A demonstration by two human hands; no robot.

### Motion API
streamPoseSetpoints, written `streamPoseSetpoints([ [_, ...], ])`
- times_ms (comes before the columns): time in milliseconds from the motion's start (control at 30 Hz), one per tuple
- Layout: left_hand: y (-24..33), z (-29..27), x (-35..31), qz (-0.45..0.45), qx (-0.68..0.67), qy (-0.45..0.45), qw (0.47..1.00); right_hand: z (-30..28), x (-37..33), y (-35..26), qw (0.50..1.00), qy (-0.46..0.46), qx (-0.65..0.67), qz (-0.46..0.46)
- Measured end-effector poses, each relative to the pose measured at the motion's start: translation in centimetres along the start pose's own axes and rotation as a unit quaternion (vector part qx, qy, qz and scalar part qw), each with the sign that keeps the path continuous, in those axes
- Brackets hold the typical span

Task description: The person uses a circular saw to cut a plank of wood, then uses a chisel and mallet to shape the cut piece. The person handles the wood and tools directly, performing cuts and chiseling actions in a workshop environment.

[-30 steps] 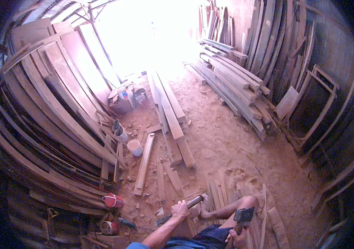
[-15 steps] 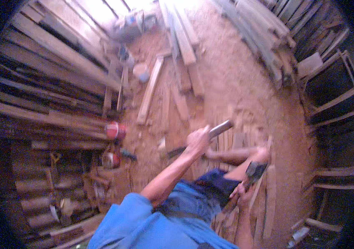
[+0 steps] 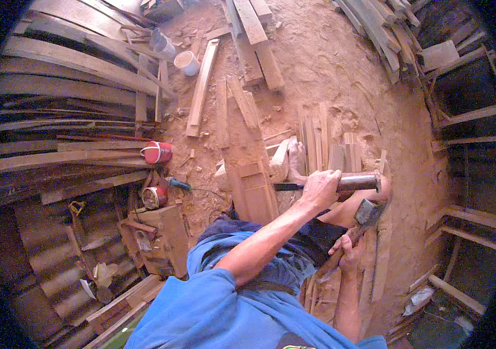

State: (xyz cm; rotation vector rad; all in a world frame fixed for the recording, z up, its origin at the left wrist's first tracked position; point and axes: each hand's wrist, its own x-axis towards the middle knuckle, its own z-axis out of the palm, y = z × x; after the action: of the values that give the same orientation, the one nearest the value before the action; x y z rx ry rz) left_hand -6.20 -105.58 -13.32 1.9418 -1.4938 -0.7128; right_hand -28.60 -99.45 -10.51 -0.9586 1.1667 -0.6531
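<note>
My left hand (image 3: 322,191) is wrapped round a chisel (image 3: 357,182), held sideways in front of me. Its thick brown handle points right, and the dark blade sticks out on the left of my fist. Lower right, my right hand (image 3: 348,253) grips the wooden handle of a hammer (image 3: 369,212), whose blocky metal head is up near my bent knee. The hammer head is apart from the chisel's handle end. A wooden board (image 3: 252,185) with a line across it lies left of the blade tip. My bare foot (image 3: 296,156) is just beyond the blade.
Sawdust covers the floor. Narrow wooden strips (image 3: 316,131) lie ahead, with planks (image 3: 203,87) farther off. Stacked timber (image 3: 73,87) fills the left side, near a red bucket (image 3: 156,152), a power tool with a cord (image 3: 178,184) and a white bucket (image 3: 187,63). Wooden frames (image 3: 475,116) stand right.
My left hand has swung right with the chisel, which now lies nearly level instead of slanting up to the right. The hammer stays in my right hand. The view has shifted and sharpened.
</note>
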Motion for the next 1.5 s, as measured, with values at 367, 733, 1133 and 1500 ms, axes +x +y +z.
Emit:
streamPoseSetpoints([
  [367,-2.1,-1.7,0.9,-0.034,0.029,-0.036,0.998,0.0,0.4,-0.3,0.999,-0.018,0.035,0.001],
  [733,-2.8,-2.0,0.9,-0.056,0.054,-0.078,0.994,0.2,0.5,-0.8,0.999,-0.044,0.01,-0.017],
  [1133,-3.8,-2.9,0.1,-0.018,0.029,-0.028,0.999,2.2,1.2,-4.1,0.997,0.053,0.003,-0.052],
  [1500,-4.5,-3.0,-0.5,-0.018,0.02,0.003,1.0,2.2,5.8,-11.5,0.982,0.01,-0.187,0.011],
])
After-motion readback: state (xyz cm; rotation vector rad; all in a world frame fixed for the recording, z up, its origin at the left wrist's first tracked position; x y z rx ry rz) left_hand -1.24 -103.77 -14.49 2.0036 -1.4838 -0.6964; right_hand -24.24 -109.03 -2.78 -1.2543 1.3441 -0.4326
